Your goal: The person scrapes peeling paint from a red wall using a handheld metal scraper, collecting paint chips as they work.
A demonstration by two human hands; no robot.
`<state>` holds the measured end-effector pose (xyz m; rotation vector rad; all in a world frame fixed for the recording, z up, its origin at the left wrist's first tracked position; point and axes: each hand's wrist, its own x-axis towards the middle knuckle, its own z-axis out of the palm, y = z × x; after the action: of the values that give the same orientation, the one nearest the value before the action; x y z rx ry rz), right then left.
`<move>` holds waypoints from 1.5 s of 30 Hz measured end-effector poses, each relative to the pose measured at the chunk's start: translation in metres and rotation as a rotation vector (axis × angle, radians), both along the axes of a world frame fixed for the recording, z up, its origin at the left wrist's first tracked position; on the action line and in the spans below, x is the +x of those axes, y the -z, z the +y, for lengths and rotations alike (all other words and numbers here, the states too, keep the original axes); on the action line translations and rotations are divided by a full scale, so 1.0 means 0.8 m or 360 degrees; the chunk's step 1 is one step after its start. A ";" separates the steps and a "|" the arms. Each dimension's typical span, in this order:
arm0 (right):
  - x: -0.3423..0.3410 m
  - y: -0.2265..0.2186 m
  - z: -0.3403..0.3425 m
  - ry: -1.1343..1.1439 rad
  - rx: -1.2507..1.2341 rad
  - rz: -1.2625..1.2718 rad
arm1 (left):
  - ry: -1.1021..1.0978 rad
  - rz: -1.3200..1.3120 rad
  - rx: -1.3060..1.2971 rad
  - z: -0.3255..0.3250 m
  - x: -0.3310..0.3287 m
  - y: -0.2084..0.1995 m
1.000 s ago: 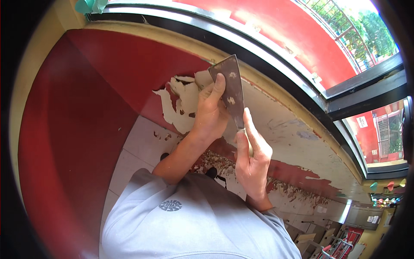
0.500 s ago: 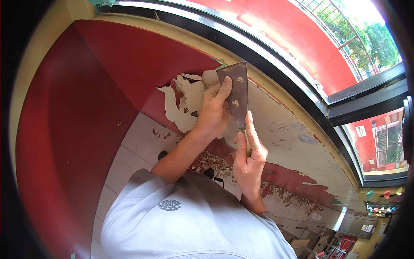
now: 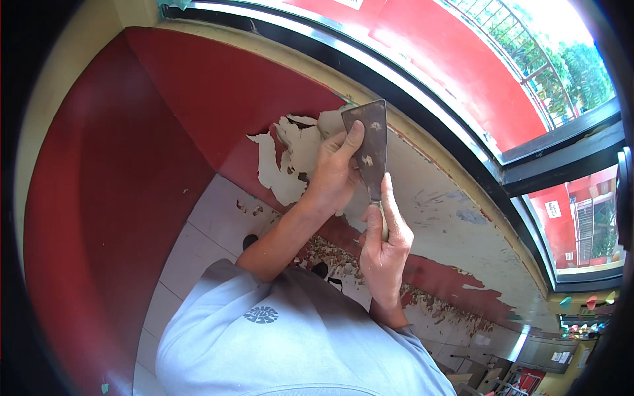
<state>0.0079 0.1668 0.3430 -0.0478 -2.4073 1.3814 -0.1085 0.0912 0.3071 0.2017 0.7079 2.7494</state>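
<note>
A wide metal putty knife (image 3: 370, 145) points up at the wall, its dark blade spotted with pale residue. My right hand (image 3: 386, 241) is closed round its handle, with the index finger stretched along toward the blade. At the blade's left edge my left hand (image 3: 338, 162) pinches the metal, thumb on the near face and fingers behind, partly hidden. The blade's far end is close to the top of the wall, under the window ledge; whether it touches I cannot tell. Torn pale paint (image 3: 300, 148) curls beside my left hand, and a bare stripped patch (image 3: 442, 198) spreads to the right.
Red painted wall (image 3: 224, 86) runs to a corner at left. Above lies the cream ledge (image 3: 422, 132) and a black window frame (image 3: 505, 175). Paint flakes (image 3: 429, 307) litter the tiled floor (image 3: 205, 224) along the wall's foot. Furniture stands at the far lower right.
The view has shifted slightly, so the wall, hands and putty knife appear a little further right and lower. Both hands keep the same grip on the putty knife.
</note>
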 end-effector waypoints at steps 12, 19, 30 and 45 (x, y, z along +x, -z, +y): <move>0.001 -0.014 0.007 -0.0016 -0.0051 -0.0056 | -0.0063 0.0077 0.0026 0.000 -0.004 -0.006; -0.006 -0.012 0.007 -0.0035 0.0054 0.0038 | -0.0054 0.0003 0.0041 -0.002 -0.005 -0.008; -0.004 -0.011 0.007 -0.0031 0.0056 0.0008 | 0.0009 0.0010 0.0065 0.002 0.002 -0.010; -0.004 -0.002 -0.012 0.0126 0.0090 0.0050 | 0.0198 0.0014 0.0105 -0.010 -0.005 0.004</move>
<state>0.0044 0.1571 0.3445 -0.1045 -2.3902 1.2697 -0.1129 0.0835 0.3039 0.2630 0.5868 2.6567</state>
